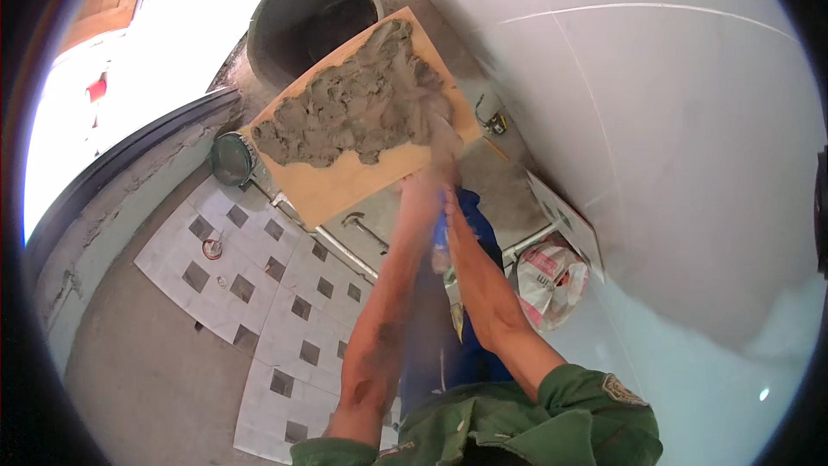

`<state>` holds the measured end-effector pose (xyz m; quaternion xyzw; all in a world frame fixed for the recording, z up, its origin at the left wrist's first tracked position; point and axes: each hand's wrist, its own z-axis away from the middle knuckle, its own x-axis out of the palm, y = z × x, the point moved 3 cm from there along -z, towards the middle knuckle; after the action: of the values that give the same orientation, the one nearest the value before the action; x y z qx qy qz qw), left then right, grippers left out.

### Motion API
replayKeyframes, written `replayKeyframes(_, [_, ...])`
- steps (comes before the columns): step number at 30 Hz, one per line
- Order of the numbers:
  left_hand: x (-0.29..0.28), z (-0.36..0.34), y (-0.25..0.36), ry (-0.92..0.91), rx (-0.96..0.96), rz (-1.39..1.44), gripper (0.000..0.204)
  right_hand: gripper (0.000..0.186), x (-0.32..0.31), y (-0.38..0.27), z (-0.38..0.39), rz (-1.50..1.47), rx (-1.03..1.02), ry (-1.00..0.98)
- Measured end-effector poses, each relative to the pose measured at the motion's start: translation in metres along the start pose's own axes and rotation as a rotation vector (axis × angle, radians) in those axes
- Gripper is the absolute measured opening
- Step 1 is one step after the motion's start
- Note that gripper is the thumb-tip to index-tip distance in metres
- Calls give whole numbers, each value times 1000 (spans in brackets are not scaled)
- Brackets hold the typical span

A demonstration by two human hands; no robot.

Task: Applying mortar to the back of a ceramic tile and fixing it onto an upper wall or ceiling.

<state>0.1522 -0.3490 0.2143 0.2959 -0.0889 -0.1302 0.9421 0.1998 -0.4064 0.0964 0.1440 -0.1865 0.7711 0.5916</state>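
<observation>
A tan rectangular board (323,194) is in front of me, with a thick, lumpy layer of grey mortar (345,103) over much of it. Both my forearms reach up to its near right edge. My left hand (420,194) is at that edge, smeared by motion. Close beside it is my right hand (449,200), its fingers partly hidden. A blurred, skin-toned and grey shape (442,134) runs from the hands into the mortar; I cannot tell whether it is fingers or a tool. Something blue (440,233) shows between my wrists, its kind unclear.
Behind the board stands a large round grey tub (267,43); a green bucket (231,160) is left. A hammer (366,229), a tape measure (496,124) and patterned floor tiles (285,328) lie below. A leaning panel (573,224) and a printed sack (552,285) stand by the right wall.
</observation>
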Motion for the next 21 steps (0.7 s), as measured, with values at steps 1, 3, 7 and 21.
replayKeyframes(1, [1, -3, -4, -26, 81, -94, 25, 34, -1, 0, 1, -2, 7, 3])
replayKeyframes(3, [2, 1, -16, -59, -118, 81, 22, 34, -1, 1, 2, -3, 7, 7])
replayKeyframes(7, [12, 14, 11, -11, 242, -502, 25, 35, -1, 2, 2, 20, 13, -2])
replayKeyframes(21, [-8, -3, 62, -88, 180, -751, 24, 39, -9, 6, -3, 147, 28, -21])
